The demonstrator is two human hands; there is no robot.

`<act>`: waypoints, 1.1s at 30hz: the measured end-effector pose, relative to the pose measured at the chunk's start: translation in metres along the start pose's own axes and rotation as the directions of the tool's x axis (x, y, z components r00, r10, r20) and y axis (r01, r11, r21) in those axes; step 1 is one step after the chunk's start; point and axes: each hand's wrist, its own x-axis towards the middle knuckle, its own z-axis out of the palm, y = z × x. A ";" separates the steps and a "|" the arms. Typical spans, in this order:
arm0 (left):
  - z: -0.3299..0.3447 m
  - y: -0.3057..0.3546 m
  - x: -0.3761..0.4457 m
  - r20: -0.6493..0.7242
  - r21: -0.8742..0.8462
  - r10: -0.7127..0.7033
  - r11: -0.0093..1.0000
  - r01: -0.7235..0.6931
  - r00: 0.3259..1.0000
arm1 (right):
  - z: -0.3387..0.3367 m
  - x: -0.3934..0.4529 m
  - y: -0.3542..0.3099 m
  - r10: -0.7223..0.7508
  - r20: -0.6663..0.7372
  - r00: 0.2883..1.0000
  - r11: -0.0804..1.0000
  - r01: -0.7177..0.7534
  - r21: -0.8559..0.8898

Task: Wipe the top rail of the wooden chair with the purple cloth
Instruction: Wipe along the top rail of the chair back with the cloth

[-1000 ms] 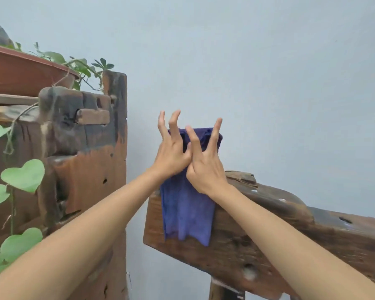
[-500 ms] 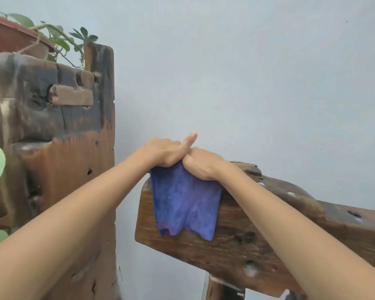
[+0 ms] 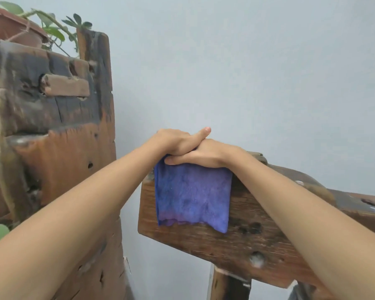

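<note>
The purple cloth hangs folded over the left end of the chair's worn wooden top rail, its free edge reaching most of the way down the rail's front face. Both my hands press on the cloth at the rail's top edge. My left hand lies partly over my right hand, with one finger sticking out to the right. My right thumb lies along the cloth's upper edge. The fingers of both hands curl over the far side of the rail and are hidden.
A tall, dark, weathered wooden stand rises close on the left, with a reddish planter and trailing green leaves on top. A plain pale wall is behind. A chair post drops below the rail.
My hands went from raised with spread fingers to pressed down on the cloth over the rail. Since half a second ago the cloth sits a little further right along the rail.
</note>
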 end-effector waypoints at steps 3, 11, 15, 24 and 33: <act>0.009 0.002 -0.013 -0.114 0.096 0.065 0.994 -0.054 0.991 | 0.006 -0.013 -0.003 0.034 -0.075 0.997 0.990 -0.044 -0.130; 0.046 -0.011 -0.047 -0.511 0.275 0.372 0.925 -0.262 0.775 | 0.029 -0.047 0.002 0.040 -0.248 0.968 0.827 -0.171 -0.536; 0.030 -0.035 -0.028 -0.421 0.099 0.280 0.960 -0.263 0.863 | 0.030 -0.017 -0.014 -0.025 -0.270 0.963 0.872 -0.111 -0.477; 0.008 -0.064 0.018 -0.160 -0.239 -0.018 0.971 -0.021 0.987 | 0.007 0.053 -0.022 -0.114 0.085 0.990 0.993 0.112 0.023; 0.013 -0.041 -0.001 -0.232 -0.026 0.020 0.999 -0.026 0.973 | 0.008 0.025 -0.009 -0.078 -0.019 0.997 0.996 0.076 -0.050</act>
